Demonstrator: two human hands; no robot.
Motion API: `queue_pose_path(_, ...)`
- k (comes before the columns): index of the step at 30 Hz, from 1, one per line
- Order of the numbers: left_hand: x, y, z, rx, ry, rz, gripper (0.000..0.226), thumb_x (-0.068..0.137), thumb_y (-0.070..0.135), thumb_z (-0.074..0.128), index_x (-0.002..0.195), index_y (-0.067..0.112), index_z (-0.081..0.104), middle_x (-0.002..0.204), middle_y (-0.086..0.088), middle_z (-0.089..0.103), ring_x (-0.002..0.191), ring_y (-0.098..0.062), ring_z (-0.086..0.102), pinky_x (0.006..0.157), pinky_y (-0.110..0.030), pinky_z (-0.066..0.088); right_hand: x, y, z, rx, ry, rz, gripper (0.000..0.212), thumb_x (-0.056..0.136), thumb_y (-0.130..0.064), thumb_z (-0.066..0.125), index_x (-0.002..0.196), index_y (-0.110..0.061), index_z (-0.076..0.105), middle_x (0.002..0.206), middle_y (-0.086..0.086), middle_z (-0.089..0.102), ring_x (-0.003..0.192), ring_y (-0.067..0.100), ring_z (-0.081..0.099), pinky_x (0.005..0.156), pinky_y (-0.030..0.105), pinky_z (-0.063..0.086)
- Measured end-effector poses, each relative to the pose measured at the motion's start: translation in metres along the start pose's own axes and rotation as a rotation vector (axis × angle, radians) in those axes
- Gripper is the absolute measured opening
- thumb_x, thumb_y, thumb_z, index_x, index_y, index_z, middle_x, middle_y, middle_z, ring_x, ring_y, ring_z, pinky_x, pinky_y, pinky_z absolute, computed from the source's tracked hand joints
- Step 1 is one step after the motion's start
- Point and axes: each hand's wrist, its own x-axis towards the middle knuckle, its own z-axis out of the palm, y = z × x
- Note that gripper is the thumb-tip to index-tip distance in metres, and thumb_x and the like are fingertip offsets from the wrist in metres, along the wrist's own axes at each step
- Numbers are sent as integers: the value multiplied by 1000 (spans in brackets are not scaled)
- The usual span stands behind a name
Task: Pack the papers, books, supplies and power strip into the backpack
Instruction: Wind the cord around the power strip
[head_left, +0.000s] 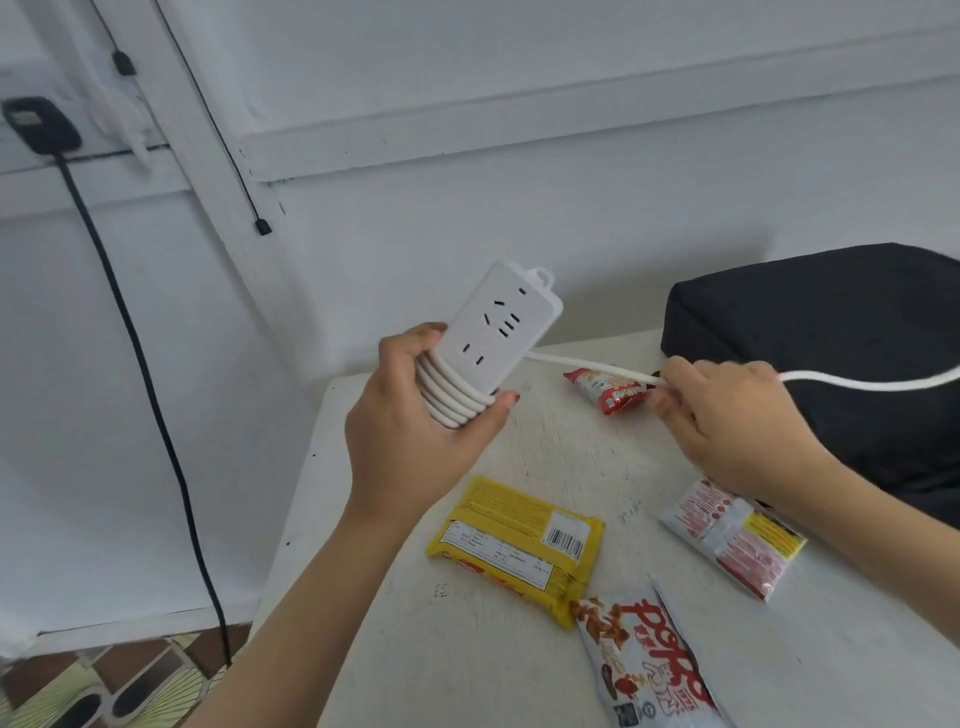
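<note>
My left hand (415, 431) grips a white power strip (498, 332) above the table's left end, sockets facing me. Several turns of its white cord (452, 395) are wound around the strip's lower end. The free length of cord runs right to my right hand (727, 415), which pinches it, and trails on out of the right edge. A black backpack (831, 338) lies on the table behind my right hand, apparently closed.
On the white table (545, 452) lie a yellow snack pack (519, 545), a red-and-white sachet (608, 387), a white-and-red packet (737, 535) and a "Poko" bag (649, 660). A black cable (140, 364) hangs down the wall at left.
</note>
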Motion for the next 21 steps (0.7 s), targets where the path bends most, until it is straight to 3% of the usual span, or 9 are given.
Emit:
queue_pose_path(3, 2, -2, 3, 40, -2, -37, 72, 60, 62, 70, 116, 29, 39, 101, 18, 54, 78, -9, 57, 54, -23, 44, -4, 8, -3, 30, 64, 10, 33, 94, -42, 30, 76, -20, 46, 51, -10, 38, 42, 9, 36, 47, 28, 31)
queue_pose_path(7, 6, -6, 11, 90, -17, -83, 77, 62, 53, 76, 127, 27, 44, 117, 13, 55, 97, -11, 54, 68, -27, 42, -14, 1, -21, 150, 147, -81, 27, 91, -36, 44, 78, -16, 54, 47, -14, 34, 36, 3, 34, 35, 18, 24)
queue_pose_path(9, 8, -9, 15, 116, -32, -94, 74, 62, 51, 77, 125, 26, 47, 118, 12, 55, 98, -14, 54, 68, -29, 44, -18, -5, -31, 181, 164, -166, 21, 93, -31, 55, 78, -16, 60, 48, -14, 36, 35, 2, 33, 36, 15, 26)
queue_pose_path(13, 6, -15, 21, 177, -56, -108, 70, 61, 49, 79, 118, 25, 49, 112, 10, 56, 93, -16, 53, 62, -28, 41, -22, -22, -47, 289, 152, -287, 30, 91, -39, 47, 77, -20, 66, 49, -15, 43, 37, 2, 39, 36, 17, 32)
queue_pose_path(16, 3, -15, 28, 228, -97, -105, 70, 60, 50, 79, 118, 23, 50, 109, 7, 59, 88, -17, 53, 61, -27, 35, -26, -33, -51, 321, 124, -330, 31, 91, -40, 47, 73, -21, 63, 50, -12, 48, 39, 6, 45, 37, 24, 38)
queue_pose_path(21, -6, -16, 40, 309, -192, -54, 73, 60, 48, 79, 122, 21, 50, 111, 4, 59, 90, -24, 54, 57, -28, 34, -28, -54, -54, 328, 49, -387, 36, 93, -36, 47, 61, -20, 51, 46, -8, 40, 37, 9, 36, 37, 22, 31)
